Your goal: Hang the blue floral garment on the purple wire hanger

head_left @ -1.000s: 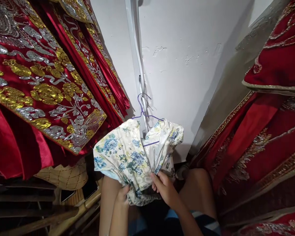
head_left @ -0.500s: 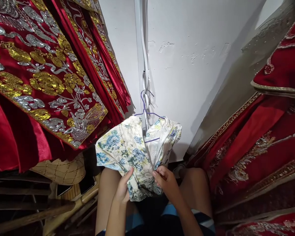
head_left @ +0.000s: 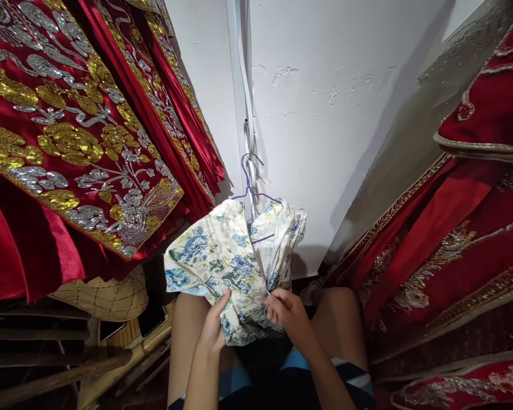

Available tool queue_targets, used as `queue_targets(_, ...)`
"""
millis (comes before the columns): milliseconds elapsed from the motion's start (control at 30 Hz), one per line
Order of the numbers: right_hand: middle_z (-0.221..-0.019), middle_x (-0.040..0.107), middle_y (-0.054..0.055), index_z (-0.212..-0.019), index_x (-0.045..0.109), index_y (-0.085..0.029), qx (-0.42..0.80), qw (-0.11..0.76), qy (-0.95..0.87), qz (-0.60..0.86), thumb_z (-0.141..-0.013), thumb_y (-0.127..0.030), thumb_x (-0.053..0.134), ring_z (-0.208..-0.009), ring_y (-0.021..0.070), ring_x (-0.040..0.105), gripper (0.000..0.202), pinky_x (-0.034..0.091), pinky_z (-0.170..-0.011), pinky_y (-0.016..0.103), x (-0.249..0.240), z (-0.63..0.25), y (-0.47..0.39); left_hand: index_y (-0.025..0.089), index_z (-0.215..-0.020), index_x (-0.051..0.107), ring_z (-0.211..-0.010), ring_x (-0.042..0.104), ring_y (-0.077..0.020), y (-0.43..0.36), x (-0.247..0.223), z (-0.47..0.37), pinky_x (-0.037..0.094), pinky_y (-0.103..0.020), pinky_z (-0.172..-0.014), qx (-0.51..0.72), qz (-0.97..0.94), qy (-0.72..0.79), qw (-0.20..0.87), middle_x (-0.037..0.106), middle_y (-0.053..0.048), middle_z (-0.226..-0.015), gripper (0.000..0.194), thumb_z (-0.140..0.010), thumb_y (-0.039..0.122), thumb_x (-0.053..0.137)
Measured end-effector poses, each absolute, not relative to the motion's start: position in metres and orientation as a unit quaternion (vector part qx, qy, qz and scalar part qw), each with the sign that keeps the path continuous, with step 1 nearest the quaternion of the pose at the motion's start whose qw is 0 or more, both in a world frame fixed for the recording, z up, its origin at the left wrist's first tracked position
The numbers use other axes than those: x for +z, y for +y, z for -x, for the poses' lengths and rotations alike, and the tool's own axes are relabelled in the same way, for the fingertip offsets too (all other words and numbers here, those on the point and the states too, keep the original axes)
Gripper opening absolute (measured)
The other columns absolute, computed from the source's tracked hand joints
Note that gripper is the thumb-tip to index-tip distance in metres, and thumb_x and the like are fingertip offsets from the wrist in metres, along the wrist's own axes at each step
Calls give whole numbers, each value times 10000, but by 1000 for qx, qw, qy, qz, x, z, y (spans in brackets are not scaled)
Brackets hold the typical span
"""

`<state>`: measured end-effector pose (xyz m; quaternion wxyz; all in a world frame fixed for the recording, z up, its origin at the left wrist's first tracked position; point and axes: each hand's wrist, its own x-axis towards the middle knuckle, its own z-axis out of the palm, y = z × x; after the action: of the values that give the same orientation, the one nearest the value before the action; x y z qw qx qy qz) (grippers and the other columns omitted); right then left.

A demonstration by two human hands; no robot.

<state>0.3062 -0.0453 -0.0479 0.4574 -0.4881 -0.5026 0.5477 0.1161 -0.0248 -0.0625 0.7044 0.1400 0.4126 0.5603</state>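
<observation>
Your left hand (head_left: 214, 324) grips the lower side of the floral top (head_left: 235, 265), thumb in front, while your right hand (head_left: 287, 310) pinches its front edge; the top hangs on a purple hanger (head_left: 248, 191) before the white wall (head_left: 316, 154), near your knees (head_left: 338, 307)

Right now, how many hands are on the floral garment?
2: the left hand holds the floral garment near its bottom; the right hand pinches its front opening.
</observation>
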Motion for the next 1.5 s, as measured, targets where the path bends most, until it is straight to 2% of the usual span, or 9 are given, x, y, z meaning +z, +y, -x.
queue_targets(300, -538, 586, 4, -698, 620, -182, 579, 468, -452, 491, -820, -469, 563, -477, 122, 470, 317, 342, -466, 245, -43, -298, -44, 128, -1176, 705, -1208, 630, -340, -28, -47, -117, 468, -478, -1088, 523, -117, 389, 749, 761, -135, -1068, 373, -824, 254, 693)
queue_targets(467, -532, 582, -3, -677, 635, -180, 586, 460, -451, 491, -798, -446, 570, -476, 117, 465, 300, 316, -457, 242, -41, -300, -45, 153, -1085, 716, -1130, 674, -302, -19, -46, -116, 508, -424, -1031, 565, -121, 444, 685, 760, -111, -1019, 287, -823, 270, 701)
queue_targets(600, -517, 571, -7, -670, 643, -177, 595, 450, -447, 494, -771, -458, 579, -463, 113, 455, 305, 304, -451, 243, -38, -301, -45, 178, -1028, 691, -1077, 670, -264, -8, -55, -115, 509, -381, -984, 652, -164, 488, 557, 732, -73, -1014, 263, -773, 227, 736)
queue_targets(767, -513, 573, -6, -666, 644, -170, 608, 452, -433, 489, -761, -449, 591, -466, 111, 458, 300, 315, -465, 239, -37, -301, -44, 194, -1026, 636, -933, 608, -176, -15, -77, -118, 476, -296, -900, 747, -257, 563, 244, 636, -26, -957, 291, -766, 263, 747)
queue_targets(833, -517, 578, -4, -671, 652, -167, 611, 454, -432, 484, -765, -445, 597, -464, 109, 457, 300, 319, -466, 237, -38, -300, -44, 197, -996, 633, -908, 576, -168, -25, -81, -126, 462, -280, -860, 733, -349, 559, 170, 603, -29, -955, 221, -818, 305, 708)
queue_targets(933, -518, 580, -3, -681, 675, -164, 611, 449, -436, 485, -775, -444, 601, -453, 101, 449, 305, 323, -462, 234, -42, -299, -44, 193, -919, 648, -876, 574, -181, -39, -83, -145, 460, -284, -821, 655, -492, 531, 218, 604, -46, -922, 129, -862, 308, 661)
queue_targets(1033, -496, 560, -10, -681, 694, -164, 600, 452, -441, 491, -777, -438, 588, -430, 93, 426, 309, 294, -445, 225, -42, -296, -44, 195, -1005, 659, -871, 606, -200, -46, -84, -165, 475, -301, -812, 587, -551, 518, 290, 642, -60, -930, 180, -845, 278, 663)
queue_targets(1233, -464, 542, -19, -675, 701, -173, 587, 467, -450, 485, -763, -426, 599, -412, 95, 411, 287, 304, -447, 229, -37, -295, -44, 200, -893, 626, -833, 604, -190, -43, -81, -182, 473, -287, -782, 576, -601, 480, 275, 633, -39, -854, 49, -868, 220, 589)
queue_targets(1500, -396, 516, -34, -678, 695, -153, 597, 443, -448, 497, -738, -451, 606, -343, 74, 354, 317, 252, -404, 211, -34, -299, -39, 195, -866, 636, -781, 601, -187, -45, -75, -181, 463, -278, -751, 551, -606, 496, 288, 642, -39, -812, 85, -890, 252, 577)
